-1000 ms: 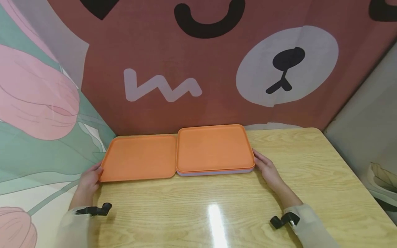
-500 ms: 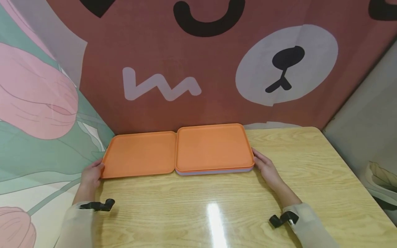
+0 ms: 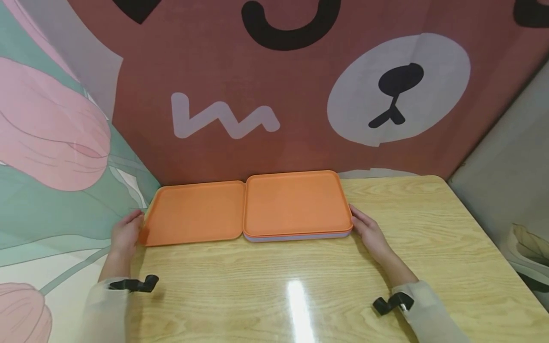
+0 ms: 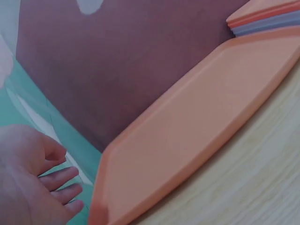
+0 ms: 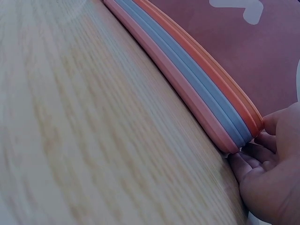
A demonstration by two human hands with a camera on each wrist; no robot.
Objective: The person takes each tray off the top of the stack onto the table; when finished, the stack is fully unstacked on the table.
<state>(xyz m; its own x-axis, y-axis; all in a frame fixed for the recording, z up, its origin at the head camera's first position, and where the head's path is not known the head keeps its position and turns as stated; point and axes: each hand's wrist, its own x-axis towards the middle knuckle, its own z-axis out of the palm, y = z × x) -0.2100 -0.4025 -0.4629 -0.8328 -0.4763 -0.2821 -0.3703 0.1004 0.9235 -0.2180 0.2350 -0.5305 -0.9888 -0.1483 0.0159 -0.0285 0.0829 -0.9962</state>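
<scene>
In the head view a single orange tray (image 3: 195, 212) lies flat at the back left of the table. Directly right of it, sides meeting, is a taller stack of trays (image 3: 298, 205), orange on top. The right wrist view shows the stack's layered edges (image 5: 187, 70) in orange, blue-grey and pink. My left hand (image 3: 126, 233) is just beside the left tray's short edge; in the left wrist view its fingers (image 4: 61, 178) are loosely bent, apart from the tray and holding nothing. At the stack's right end, my right hand (image 3: 371, 236) touches the edges with relaxed fingertips.
The wooden table (image 3: 240, 290) runs forward and right of the trays. Behind them rises a wall covering (image 3: 214, 157) with a bear print, and a floral one (image 3: 55, 205) stands close on the left. A pale bag-like object (image 3: 532, 247) sits beyond the table's right edge.
The left tray has shifted slightly back, lining up closer to the wall. My left hand has let go of its edge and drawn a little away. My right hand has stayed at the stack.
</scene>
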